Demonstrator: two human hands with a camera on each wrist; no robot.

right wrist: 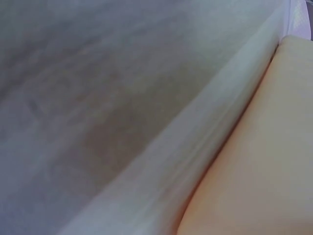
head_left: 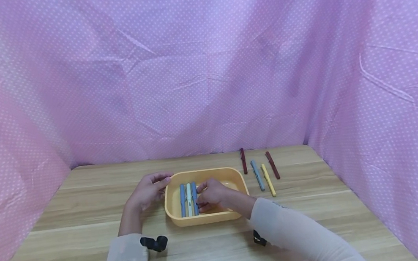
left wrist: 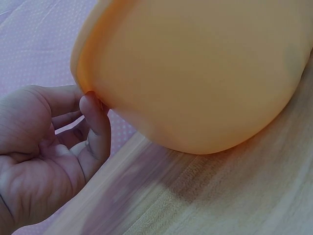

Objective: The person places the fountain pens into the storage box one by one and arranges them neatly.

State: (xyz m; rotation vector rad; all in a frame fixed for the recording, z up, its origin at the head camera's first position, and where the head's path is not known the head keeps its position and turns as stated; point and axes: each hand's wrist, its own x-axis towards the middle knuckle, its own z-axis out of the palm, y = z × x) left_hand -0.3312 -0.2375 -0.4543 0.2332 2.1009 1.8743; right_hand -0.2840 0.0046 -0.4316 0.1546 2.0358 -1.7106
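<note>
My left hand (head_left: 149,192) pinches the left rim of a yellow plastic tray (head_left: 210,218) between thumb and fingers; the left wrist view shows the thumb (left wrist: 95,117) against the tray's edge. Inside the tray, side by side along its left part, lie a blue pen (head_left: 183,200), a pale green pen (head_left: 189,200) and another blue pen (head_left: 194,193). My right hand (head_left: 213,193) reaches into the tray, its fingertips spread along the right side of that second blue pen. In the right wrist view only the tray's outer wall (right wrist: 264,161) and the tabletop show; the hand is hidden.
Right of the tray, on the wooden table (head_left: 88,219), lie a dark red pen (head_left: 243,161), a grey-blue pen (head_left: 257,176), a yellow pen (head_left: 268,180) and a second dark red pen (head_left: 272,165). Pink dotted cloth (head_left: 189,86) hangs behind and on both sides.
</note>
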